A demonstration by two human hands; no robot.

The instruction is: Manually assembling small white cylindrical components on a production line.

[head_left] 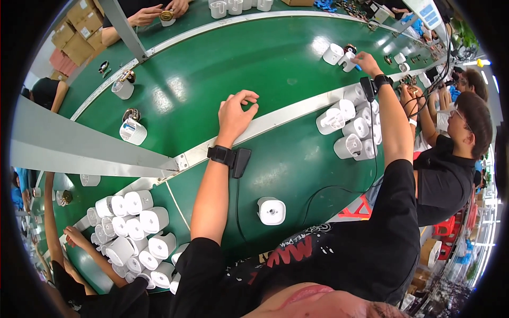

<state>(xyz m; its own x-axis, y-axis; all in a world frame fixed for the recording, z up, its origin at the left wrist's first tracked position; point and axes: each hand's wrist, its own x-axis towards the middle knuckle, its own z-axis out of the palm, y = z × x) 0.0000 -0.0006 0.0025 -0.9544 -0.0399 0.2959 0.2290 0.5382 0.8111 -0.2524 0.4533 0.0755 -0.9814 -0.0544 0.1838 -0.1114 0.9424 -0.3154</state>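
We are leaning over a green conveyor belt (275, 58) with both arms out. Our left hand (236, 114) is resting on the belt beside the pale dividing rail (286, 114), fingers curled loosely inward, gripping nothing. Our right hand (367, 62) is reaching far across, fingertips pinching at a small white housing (348, 61) out on the belt; a second white housing (333, 54) is standing just beside it. Both wrists are wearing black bands with cables trailing back toward us.

Between our arms, a cluster of white housings (350, 130) is crowding the near side of the rail below the right forearm. A single white housing (271, 210) is sitting alone close to our chest. At lower left, a heap of white housings (135, 233) is lying under a neighbour's hand (71, 236). A grey beam (79, 146) is cutting across the left, hiding part of the belt.
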